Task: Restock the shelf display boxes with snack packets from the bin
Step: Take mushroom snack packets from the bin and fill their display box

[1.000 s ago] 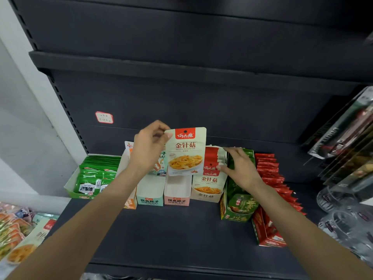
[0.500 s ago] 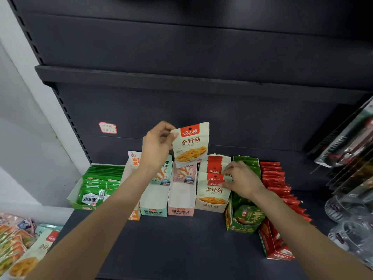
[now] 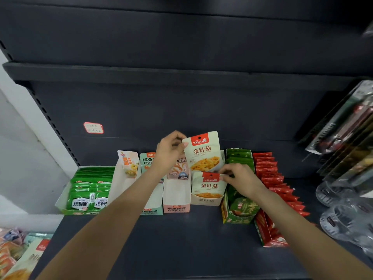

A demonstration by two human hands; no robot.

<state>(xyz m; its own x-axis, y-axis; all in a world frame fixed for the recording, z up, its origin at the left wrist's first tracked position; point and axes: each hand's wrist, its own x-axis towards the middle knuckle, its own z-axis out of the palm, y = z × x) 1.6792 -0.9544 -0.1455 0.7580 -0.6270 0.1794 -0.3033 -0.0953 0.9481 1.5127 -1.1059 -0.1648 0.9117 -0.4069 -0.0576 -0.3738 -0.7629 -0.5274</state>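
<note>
Dark shelving fills your view, and on the shelf (image 3: 181, 239) in front of you sits a row of display boxes in very different states of fill. Your left hand (image 3: 170, 152) pinches the top corner of a cream enoki-mushroom packet (image 3: 203, 153), holding it upright just above the back of the beige display box (image 3: 205, 200); your right hand (image 3: 240, 178) pinches the red top edge of the front packet (image 3: 209, 184) already standing in that box, seemingly tipping it forward to open a slot behind. So, as I read it, you're mid-insert: this packet is not yet seated. Over on the left, the green box (image 3: 88, 190) looks packed with green sachets, and on the right the dark green box (image 3: 240, 199) and the red box (image 3: 276, 199) both look well stocked. The gap is in the middle: the white box (image 3: 121, 186) shows a single packet at its back, the teal box (image 3: 153, 207) and the pink box (image 3: 176, 199) show long bare floors with only a packet or so at the rear. I'd judge those three, plus the beige one, as the work left. Loose snack packets (image 3: 14, 255) show at the bottom-left corner, likely your supply, though the bin itself can't be made out. Call it partway through, with several boxes still to fill.
</note>
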